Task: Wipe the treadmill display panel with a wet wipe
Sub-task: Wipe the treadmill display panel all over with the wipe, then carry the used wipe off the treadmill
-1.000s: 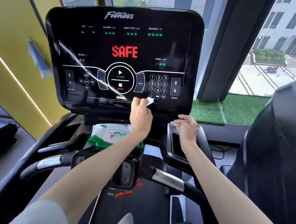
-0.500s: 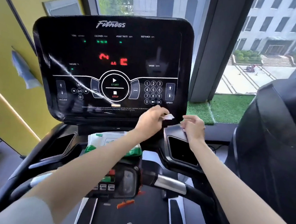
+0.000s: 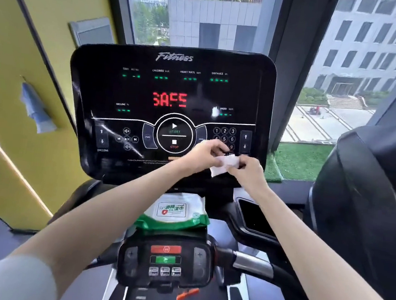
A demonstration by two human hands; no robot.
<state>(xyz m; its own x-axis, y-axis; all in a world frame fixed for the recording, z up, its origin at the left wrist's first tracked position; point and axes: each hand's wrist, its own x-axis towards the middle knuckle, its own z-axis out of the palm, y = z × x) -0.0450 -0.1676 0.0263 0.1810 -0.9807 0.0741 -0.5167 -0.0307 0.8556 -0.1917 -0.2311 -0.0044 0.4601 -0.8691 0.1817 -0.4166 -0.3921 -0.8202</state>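
Note:
The black glossy treadmill display panel [image 3: 171, 91] faces me, with red "SAFE" letters lit in its middle. A small white wet wipe [image 3: 224, 165] is held in front of the panel's lower right, below the number keypad. My left hand [image 3: 203, 156] pinches the wipe's left side and my right hand [image 3: 250, 172] pinches its right side; both hands grip it together. Whether the wipe touches the panel, I cannot tell. A green and white wet wipe pack [image 3: 174, 214] lies on the console tray under the panel.
A lower control box [image 3: 165, 260] with red and green buttons sits between the chrome handlebars [image 3: 251, 265]. A neighbouring black machine [image 3: 366, 202] stands close on the right. A yellow wall with a hanging blue cloth [image 3: 35, 107] is left; windows are behind.
My right hand has come up from the right cup holder to meet the left hand and now also grips the wipe. The view has tilted, so the panel sits lower in frame.

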